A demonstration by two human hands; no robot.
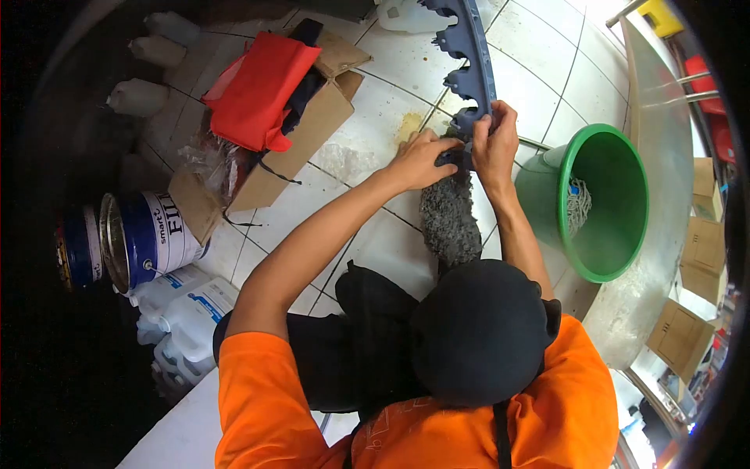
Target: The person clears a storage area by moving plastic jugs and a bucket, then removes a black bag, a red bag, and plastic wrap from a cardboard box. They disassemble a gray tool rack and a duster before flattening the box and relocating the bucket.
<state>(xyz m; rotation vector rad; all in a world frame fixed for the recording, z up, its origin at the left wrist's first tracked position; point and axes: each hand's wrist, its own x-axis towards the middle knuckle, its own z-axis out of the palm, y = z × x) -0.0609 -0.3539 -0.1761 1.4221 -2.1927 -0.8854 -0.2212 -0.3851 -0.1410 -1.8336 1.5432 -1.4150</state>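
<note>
A long grey plastic strip (471,59) with a scalloped edge runs up from my hands to the top of the view. Below it hangs a shaggy dark grey pad (451,220), reaching toward my lap. My right hand (494,147) is closed on the strip's lower end, thumb against fingers. At the top of the pad, my left hand (423,162) grips its edge with curled fingers, close beside the right hand. How the pad and strip join is hidden by my fingers.
To the right stands a green bucket (564,156) with a mop head (578,205) inside. Left are a cardboard box (301,141) topped by a red cloth bag (262,90), paint pails (168,234) and plastic jugs (195,313). A metal counter (664,117) borders the right.
</note>
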